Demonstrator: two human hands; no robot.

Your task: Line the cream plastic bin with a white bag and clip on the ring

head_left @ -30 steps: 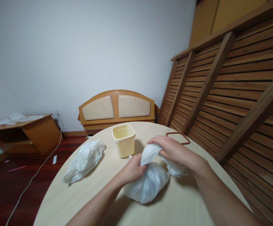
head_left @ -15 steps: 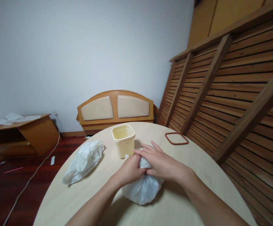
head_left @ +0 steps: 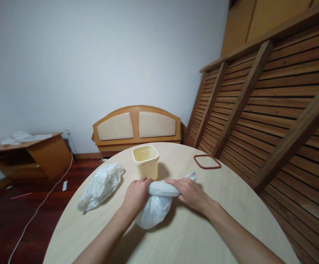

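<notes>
Head view, from the left: a low wooden cabinet [head_left: 30,156] stands against the wall with white sheets [head_left: 22,137] on top, and a white cable [head_left: 40,207] trails over the dark floor. On the round table [head_left: 203,238] a loose crumpled plastic bag [head_left: 100,185] lies where it lay a second ago, untouched. Next comes the left hand [head_left: 136,194], its fingers curled tight around the left end of the twisted neck [head_left: 162,188] of the white plastic bag [head_left: 152,212]. The bag's full body rests on the table below and between the two hands. Half a second ago the hands overlapped on top of the bag, the right one lying flat with fingers stretched out; now they have drawn apart and the neck runs between them as a tight horizontal roll. The flap that hung loose at the right a second ago is gathered into that roll, with only a small tail showing past the knuckles. Just behind the roll stands the cream square container [head_left: 145,165], open-topped and unmoved. The right hand [head_left: 189,192] is clenched over the right end of the neck. Further right a red-brown sealing ring [head_left: 207,161] lies flat on the table, well apart from the hands, and a slatted wooden frame [head_left: 272,110] leans along the right side.
</notes>
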